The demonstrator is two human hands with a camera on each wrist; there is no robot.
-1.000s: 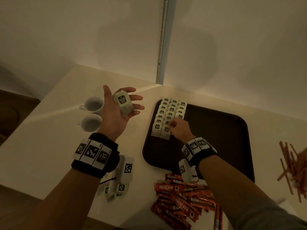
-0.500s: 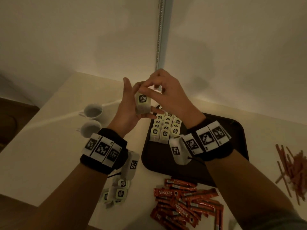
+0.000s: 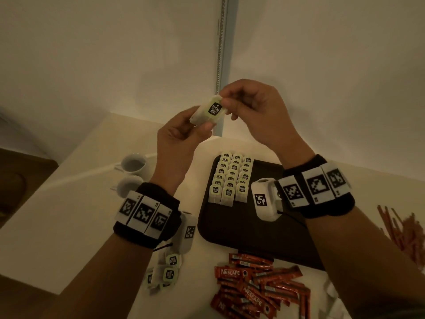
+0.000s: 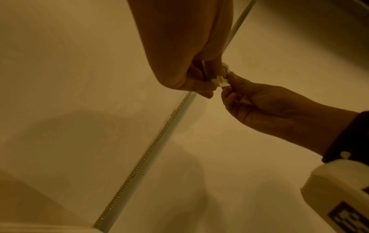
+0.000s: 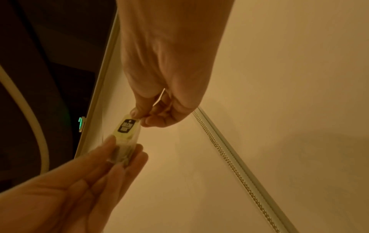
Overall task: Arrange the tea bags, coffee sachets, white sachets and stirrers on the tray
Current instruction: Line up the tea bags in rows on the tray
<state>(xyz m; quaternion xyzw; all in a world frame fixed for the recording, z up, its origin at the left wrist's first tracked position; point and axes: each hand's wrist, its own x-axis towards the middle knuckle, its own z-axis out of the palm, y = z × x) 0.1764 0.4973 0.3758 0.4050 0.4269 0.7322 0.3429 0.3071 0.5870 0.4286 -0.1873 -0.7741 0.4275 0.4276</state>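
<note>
Both your hands pinched one tea bag (image 3: 208, 111), left hand (image 3: 177, 139) low, right hand (image 3: 250, 107) high, its long axis tilted up-right.

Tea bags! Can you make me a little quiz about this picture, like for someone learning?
1. True or false: both the left hand and the right hand pinch the raised tea bag.
2. How many columns of tea bags stand on the tray?
3. Where do the Nescafe sachets lie: A on the tray, B on the table, C in a cup?

Key: 1 true; 2 three; 3 B.
</note>
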